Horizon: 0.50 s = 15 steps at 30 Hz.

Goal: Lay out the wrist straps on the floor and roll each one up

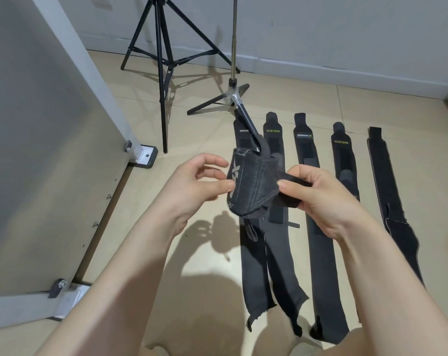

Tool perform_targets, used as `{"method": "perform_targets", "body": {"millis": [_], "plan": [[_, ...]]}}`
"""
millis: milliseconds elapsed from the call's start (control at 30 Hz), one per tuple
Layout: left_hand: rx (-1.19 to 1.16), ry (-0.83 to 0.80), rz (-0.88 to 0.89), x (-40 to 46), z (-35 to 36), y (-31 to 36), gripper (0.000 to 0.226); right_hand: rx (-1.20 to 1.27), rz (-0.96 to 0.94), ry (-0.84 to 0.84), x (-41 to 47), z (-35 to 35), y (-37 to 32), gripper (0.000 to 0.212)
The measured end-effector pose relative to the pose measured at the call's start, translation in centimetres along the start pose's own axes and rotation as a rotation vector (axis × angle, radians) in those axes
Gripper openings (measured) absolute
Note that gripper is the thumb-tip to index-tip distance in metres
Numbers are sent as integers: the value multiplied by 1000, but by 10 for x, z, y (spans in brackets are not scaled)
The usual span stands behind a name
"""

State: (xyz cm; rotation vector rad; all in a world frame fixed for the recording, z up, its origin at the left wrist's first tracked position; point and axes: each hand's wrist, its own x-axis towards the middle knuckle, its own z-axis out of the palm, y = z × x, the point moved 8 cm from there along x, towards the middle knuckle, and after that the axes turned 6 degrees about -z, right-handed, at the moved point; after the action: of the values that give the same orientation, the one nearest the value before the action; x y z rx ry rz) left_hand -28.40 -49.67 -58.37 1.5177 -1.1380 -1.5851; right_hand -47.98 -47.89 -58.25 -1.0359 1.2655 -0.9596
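Nearest the camera, both hands hold a partly rolled black wrist strap [251, 186] in the air above the row on the floor. The left hand [192, 186] pinches the left edge of the roll between thumb and forefinger, its other fingers loosely spread. The right hand [320, 199] grips the strap's loose tail, thumb on top and fingers curled beneath. The roll shows a grey printed mark and hides the middle of the strips under it.

Below and beyond the held strap, five flat wrist straps [318, 227] lie side by side on the tiled floor [166, 253], running lengthwise away from the person; the two leftmost overlap. To the left of the row stands a grey panel [38, 150] on bracketed feet. Past the row's far ends are two stands: a small tripod [233, 93], one leg reaching over the leftmost strip, and a taller black tripod [161, 60] further left, before the wall [346, 34].
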Motion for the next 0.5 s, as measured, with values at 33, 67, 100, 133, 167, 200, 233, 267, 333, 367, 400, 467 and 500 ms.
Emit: {"method": "perform_targets", "body": {"millis": [33,67,100,133,167,200,233,267,333,367,400,467,500], "plan": [[-10,-6,12,-3,3,1,24,-82,-15,32,-1,-1,-1,15],[-37,-25,-4,-7,7,0,19,-168,-35,75,-3,0,-4,14],[-70,-50,-41,-10,14,-3,16,-272,-73,131,-5,1,-8,14],[-100,-83,-87,-13,21,-6,14,-381,-127,201,-9,3,-13,15],[-123,-121,-132,-16,29,-9,16,-480,-191,278,-14,6,-19,17],[-148,-153,-169,-17,36,-12,21,-583,-256,347,-20,12,-25,18],[-173,-172,-196,-18,40,-13,28,-689,-326,399,-27,19,-30,17],[-198,-178,-208,-19,44,-14,33,-786,-396,426,-32,27,-34,14],[-255,-140,-190,-19,46,-15,35,-903,-487,413,-39,46,-32,12],[-287,-94,-176,-19,43,-14,33,-934,-517,383,-39,55,-29,12],[-309,-39,-155,-19,39,-13,32,-970,-547,351,-41,64,-27,12],[-303,53,-103,-19,28,-10,30,-1012,-606,300,-42,74,-26,10],[-285,82,-81,-18,23,-10,30,-996,-617,270,-41,74,-26,8]]}}
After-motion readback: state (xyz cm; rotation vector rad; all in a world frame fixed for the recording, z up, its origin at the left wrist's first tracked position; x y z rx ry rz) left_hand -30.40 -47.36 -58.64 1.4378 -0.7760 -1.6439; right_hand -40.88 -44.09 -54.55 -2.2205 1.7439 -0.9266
